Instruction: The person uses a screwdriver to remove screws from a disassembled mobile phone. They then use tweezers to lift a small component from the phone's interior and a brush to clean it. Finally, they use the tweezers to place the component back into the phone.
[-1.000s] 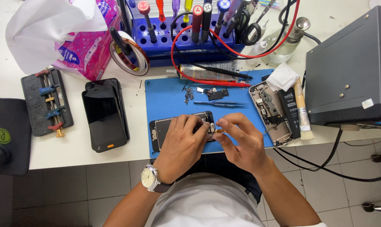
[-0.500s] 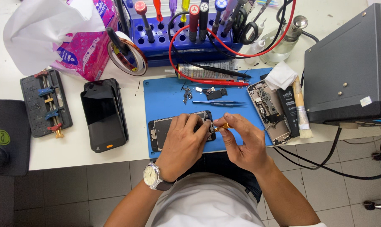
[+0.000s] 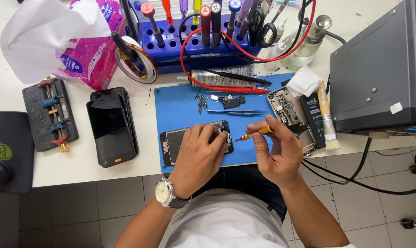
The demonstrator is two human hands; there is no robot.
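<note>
At centre of blue mat (image 3: 180, 103): opened phone screen assembly (image 3: 173, 140), back side up, pinned under left hand (image 3: 199, 154), fingers pressed flat, grip wrapped around nothing. At 3 o'clock, right hand (image 3: 274, 151) pinching small yellow-handled screwdriver (image 3: 254, 134), tip at assembly's right edge. Disassembly judged midway: phone chassis (image 3: 290, 115) already split off at 2 o'clock, loose screws and parts (image 3: 222, 101) plus tweezers (image 3: 235, 111) at 12; assembly hardware still being worked.
</note>
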